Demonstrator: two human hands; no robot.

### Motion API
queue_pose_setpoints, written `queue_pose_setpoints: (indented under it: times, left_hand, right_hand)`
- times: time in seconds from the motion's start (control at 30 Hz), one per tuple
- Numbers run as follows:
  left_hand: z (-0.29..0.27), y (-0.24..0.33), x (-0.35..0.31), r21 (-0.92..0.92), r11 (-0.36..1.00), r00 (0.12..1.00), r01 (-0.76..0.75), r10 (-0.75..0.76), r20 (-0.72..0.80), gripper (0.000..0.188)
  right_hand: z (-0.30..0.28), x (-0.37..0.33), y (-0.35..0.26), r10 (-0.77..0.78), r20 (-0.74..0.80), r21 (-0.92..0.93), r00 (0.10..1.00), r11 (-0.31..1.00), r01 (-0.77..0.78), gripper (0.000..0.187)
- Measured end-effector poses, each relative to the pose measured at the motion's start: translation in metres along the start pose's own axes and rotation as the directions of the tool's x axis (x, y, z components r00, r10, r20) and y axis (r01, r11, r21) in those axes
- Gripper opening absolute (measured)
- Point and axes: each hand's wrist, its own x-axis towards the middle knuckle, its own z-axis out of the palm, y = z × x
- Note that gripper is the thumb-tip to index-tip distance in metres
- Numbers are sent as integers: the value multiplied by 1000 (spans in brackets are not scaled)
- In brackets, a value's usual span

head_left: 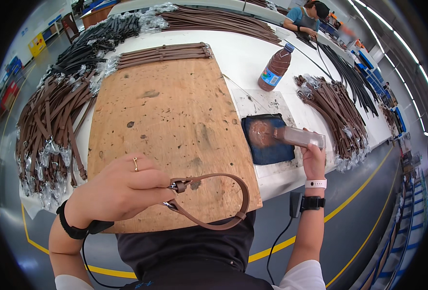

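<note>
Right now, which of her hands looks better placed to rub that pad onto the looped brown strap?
Probably the right hand: it already holds the applicator block over the blue pad, while the left hand grips the brown strap.

Open board centre, crowded edges

The wooden board (170,121) lies bare at its middle. Strap heaps (49,121) block nine o'clock, a strap row (163,50) twelve, a bottle (275,67) one, more straps (337,116) three; a blue pad (267,140) sits just beside the board's right edge.
</note>
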Motion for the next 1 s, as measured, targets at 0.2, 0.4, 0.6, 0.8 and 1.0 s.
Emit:
queue_pose_setpoints:
  times: [0.2,0.4,0.6,0.8,1.0]
  left_hand:
    - [-2,3,2,-7,999,999,39,-39,14,22]
    - [-7,3,-2,25,999,998,43,-44,35,23]
    - [-1,1,-6,17,993,993,118,-118,-3,22]
    - [2,1,-9,19,990,989,140,-139,-52,23]
    - [0,7,-4,7,995,995,95,-94,-41,21]
  right_hand:
    - [6,18,15,102,40,34,994,994,-103,50]
    - [-5,17,7,-6,-157,-680,988,726,-104,63]
    - [16,-17,-5,-381,322,-938,867,-4,346,42]
    - [31,-48,28,-127,421,-884,898,-279,375,32]
    - [52,-46,-3,-32,404,-889,914,-248,384,31]
